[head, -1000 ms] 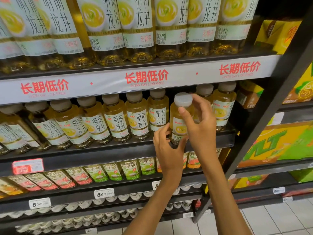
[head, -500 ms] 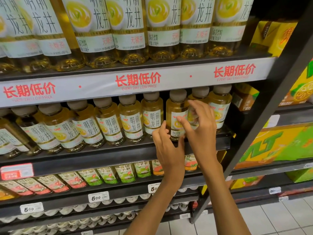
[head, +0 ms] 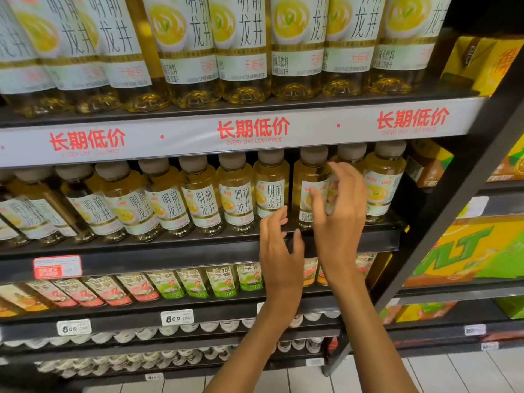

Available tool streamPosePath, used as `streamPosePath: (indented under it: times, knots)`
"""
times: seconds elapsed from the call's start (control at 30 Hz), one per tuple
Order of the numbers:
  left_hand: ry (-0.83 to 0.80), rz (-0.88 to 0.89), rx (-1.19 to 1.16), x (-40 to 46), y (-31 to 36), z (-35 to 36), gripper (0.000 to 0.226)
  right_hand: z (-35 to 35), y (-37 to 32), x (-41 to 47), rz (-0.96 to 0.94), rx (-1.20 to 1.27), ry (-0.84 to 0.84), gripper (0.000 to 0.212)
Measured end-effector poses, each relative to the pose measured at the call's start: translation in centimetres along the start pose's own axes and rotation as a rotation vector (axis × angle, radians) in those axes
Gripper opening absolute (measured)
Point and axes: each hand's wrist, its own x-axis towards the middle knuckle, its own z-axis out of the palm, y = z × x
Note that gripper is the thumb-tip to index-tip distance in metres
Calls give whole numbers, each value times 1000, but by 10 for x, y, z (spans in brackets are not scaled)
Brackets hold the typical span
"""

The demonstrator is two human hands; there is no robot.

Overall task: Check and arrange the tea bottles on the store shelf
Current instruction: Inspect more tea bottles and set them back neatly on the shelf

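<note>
Upright, amber tea bottle [head: 310, 191] with beige cap, white label.

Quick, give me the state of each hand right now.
Left hand: open, fingers loosely spread, holding nothing.
Right hand: open, fingers relaxed before the small yellow tea bottle with beige cap, not gripping it.

Two bare forearms are showing from the bottom edge — no sleeves are reaching into view, and nothing is covering the wrists. The left hand [head: 279, 255] is wearing no glove, ring or band, and the right hand [head: 338, 219] is showing the same — short nails, slim fingers.
</note>
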Motion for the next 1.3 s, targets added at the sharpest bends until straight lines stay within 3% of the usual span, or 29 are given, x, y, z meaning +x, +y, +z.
streamPosePath:
  times: [0.13,0.33,0.57,0.63,0.7,0.77,0.87,0.93,1.03,1.2,1.3]
  knots:
    - [76,-15,-24,4,-4,-16,39,12,-30,5,-44,41,-102,32]
    - [93,-34,14,7,-20,-41,32,40,-47,16,-71,-257,-336,30]
    - [-15,-17,7,5,-29,-56,42,24,-48,6,-254,-274,-121,31]
    - [-81,-13,-25,4,-29,-56,49,19,-46,1,-268,-86,-194,34]
    - [-138,-5,-77,3,-27,-55,57,13,-48,-6,-165,191,-341,35]
    - [-162,2,-106,2,-25,-56,63,7,-51,-9,-79,320,-428,33]
    - [-162,23,-77,2,-23,-60,62,-3,-52,-8,-35,392,-462,30]
    - [-189,12,-97,2,-21,-69,60,-13,-54,-8,24,565,-454,29]
    - [-332,-55,-254,1,-9,-87,60,-25,-55,-8,123,808,-438,32]
    - [-514,-199,-422,-10,12,-112,37,-23,-53,-8,603,1203,-524,37]
    - [-625,-363,-461,-20,18,-120,36,-21,-50,-11,756,1360,-602,36]
